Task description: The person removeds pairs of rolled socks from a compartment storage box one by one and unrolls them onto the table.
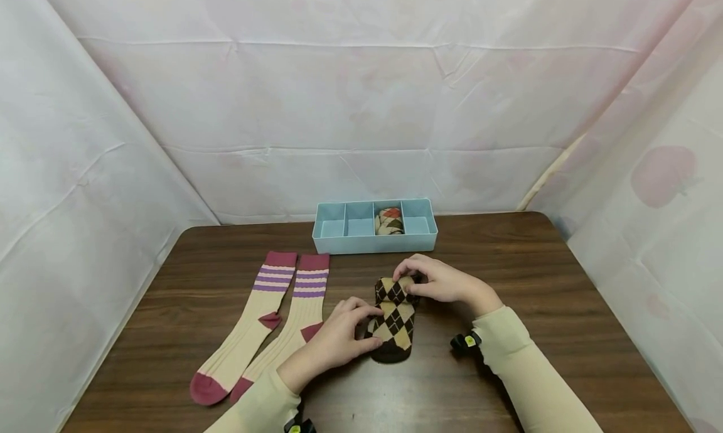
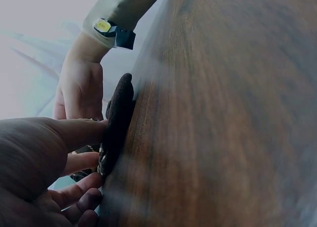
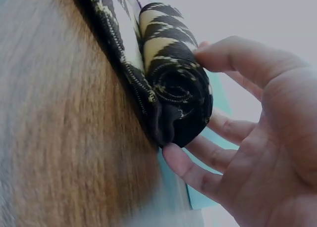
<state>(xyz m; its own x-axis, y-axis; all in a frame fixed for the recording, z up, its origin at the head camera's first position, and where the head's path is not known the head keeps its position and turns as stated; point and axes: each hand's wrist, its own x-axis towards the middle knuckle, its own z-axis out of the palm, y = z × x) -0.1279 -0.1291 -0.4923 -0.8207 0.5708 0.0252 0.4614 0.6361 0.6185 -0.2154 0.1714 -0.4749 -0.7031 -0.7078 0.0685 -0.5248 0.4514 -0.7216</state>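
A brown and tan argyle sock (image 1: 394, 323) lies on the table, its far end rolled up and its dark toe nearest me. My right hand (image 1: 443, 281) holds the roll (image 3: 173, 49); the right wrist view shows the thumb on top and the fingers curled about its far side. On the flat part, my left hand (image 1: 341, 334) rests its thumb and fingertips along the left edge. The left wrist view shows those fingers against the dark sock (image 2: 118, 115). Whether a second sock lies within the layers, I cannot tell.
A light blue box (image 1: 375, 245) with several compartments stands at the back; a rolled argyle sock bundle (image 1: 389, 222) sits in its third compartment from the left. Two cream socks (image 1: 248, 323) with maroon toes and purple stripes lie flat on the left. White cloth (image 1: 361, 106) hangs around the table.
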